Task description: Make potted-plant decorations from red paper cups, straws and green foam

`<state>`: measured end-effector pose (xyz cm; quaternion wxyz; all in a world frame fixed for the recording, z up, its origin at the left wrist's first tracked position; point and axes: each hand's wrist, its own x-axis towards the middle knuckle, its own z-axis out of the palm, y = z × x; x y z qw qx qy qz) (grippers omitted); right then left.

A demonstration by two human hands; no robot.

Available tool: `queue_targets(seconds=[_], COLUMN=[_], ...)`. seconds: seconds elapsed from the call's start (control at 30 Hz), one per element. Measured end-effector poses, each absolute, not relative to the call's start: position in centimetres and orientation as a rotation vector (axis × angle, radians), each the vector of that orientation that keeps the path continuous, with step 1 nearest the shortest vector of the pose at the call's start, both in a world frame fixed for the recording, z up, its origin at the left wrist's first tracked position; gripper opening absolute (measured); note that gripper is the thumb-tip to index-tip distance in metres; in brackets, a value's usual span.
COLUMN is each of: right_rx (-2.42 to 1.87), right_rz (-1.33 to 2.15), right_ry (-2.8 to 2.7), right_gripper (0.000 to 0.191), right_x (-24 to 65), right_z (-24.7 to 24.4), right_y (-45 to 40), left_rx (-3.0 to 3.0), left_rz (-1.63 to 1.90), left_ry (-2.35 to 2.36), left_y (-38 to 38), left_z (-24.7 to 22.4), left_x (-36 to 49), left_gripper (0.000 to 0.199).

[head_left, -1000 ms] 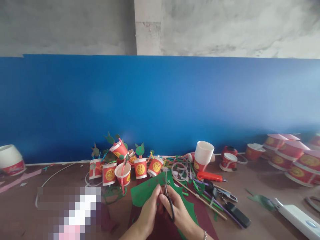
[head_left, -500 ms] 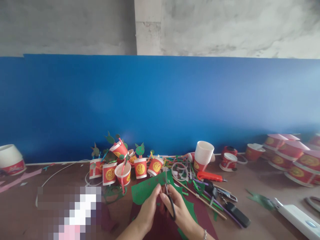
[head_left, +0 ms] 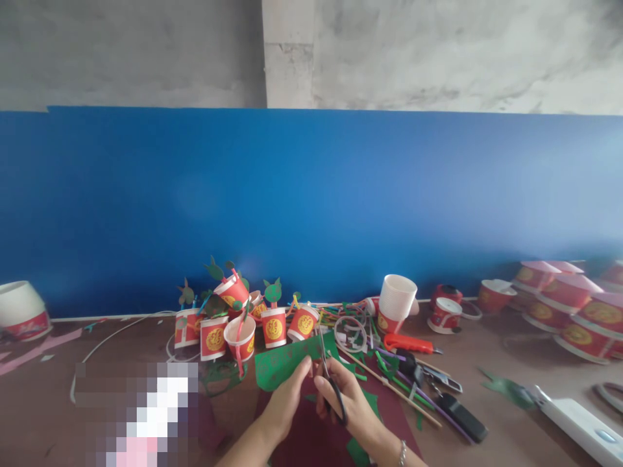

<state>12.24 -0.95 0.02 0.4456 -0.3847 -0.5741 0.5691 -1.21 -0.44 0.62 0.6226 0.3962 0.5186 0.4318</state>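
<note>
My left hand [head_left: 292,388] pinches a green paper sheet [head_left: 277,364] with darker marks on it, thumb on top. In my right hand [head_left: 344,392] is a pair of scissors [head_left: 335,393] with black handles, fingers wrapped round the loops. Its blades point away from me and meet the right edge of the green sheet. Beneath both hands lies a dark red sheet [head_left: 304,444], with more green paper [head_left: 359,449] on and around it. The fingertips of my left hand under the sheet are partly hidden.
Red paper cups [head_left: 212,338] with green cut-outs stand in a cluster behind my hands. To the right are a white cup stack [head_left: 396,297], an orange cutter [head_left: 409,342], sticks, keys with a black fob [head_left: 460,415] and a white tool [head_left: 579,421]. A blue panel [head_left: 311,201] rises behind.
My right hand and the scissors have shifted slightly right and down. The green sheet and my left hand stay nearly in place.
</note>
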Motion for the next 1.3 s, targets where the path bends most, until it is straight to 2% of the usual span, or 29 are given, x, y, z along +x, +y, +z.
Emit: queue_targets(seconds=[0.6, 0.83, 1.3], right_rx=[-0.975, -1.002, -1.082], right_rz=[1.433, 1.444, 1.508], right_ry=[-1.441, -1.45, -1.459], right_gripper=[0.044, 0.048, 0.043], right_x=[12.7, 13.0, 13.3], right_z=[0.0, 0.3, 0.4], right_y=[-0.5, -0.4, -0.2], left_rx=[0.946, 0.962, 0.935], left_rz=[0.997, 1.009, 1.016], left_ry=[1.136, 1.096, 1.193], left_y=[0.4, 0.9, 0.9], left_z=[0.2, -0.7, -0.1], left_x=[-2.3, -2.7, -3.0], left_gripper=[0.053, 0.043, 0.039])
